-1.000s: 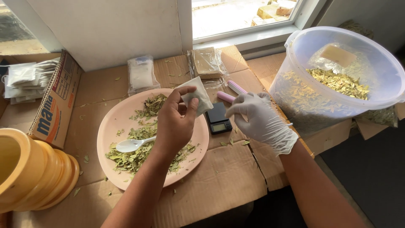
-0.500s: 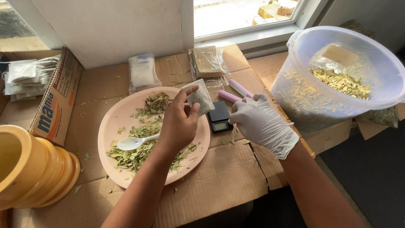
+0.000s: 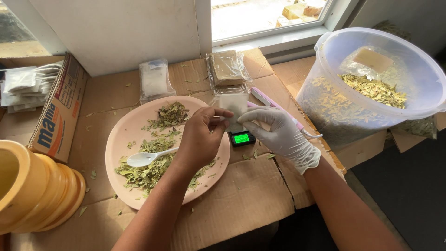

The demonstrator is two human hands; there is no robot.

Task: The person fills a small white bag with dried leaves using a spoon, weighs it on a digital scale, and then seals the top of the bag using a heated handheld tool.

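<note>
Left hand (image 3: 200,135): bare, pinched the small white sachet (image 3: 233,103) over the pocket scale (image 3: 241,137).
Right hand (image 3: 278,132): gloved, gripped the sachet's other edge.
Progress: sachet seemingly filled; loose leaves (image 3: 153,162) remained on the pink plate (image 3: 121,135) mid-surface.

1. A pink plate (image 3: 125,139) lies on the cardboard-covered table (image 3: 241,195), strewn with dried green leaves (image 3: 153,165).
2. A white plastic spoon (image 3: 144,158) rests among the leaves.
3. A clear plastic bucket (image 3: 409,83) at the right holds more dried leaves.
4. Stacked yellow pots (image 3: 37,186) stand at the left edge.
5. A cardboard box (image 3: 58,111) behind them holds white packets (image 3: 23,86).
6. Two clear wrapped packs (image 3: 155,80) lie near the window (image 3: 265,18).
</note>
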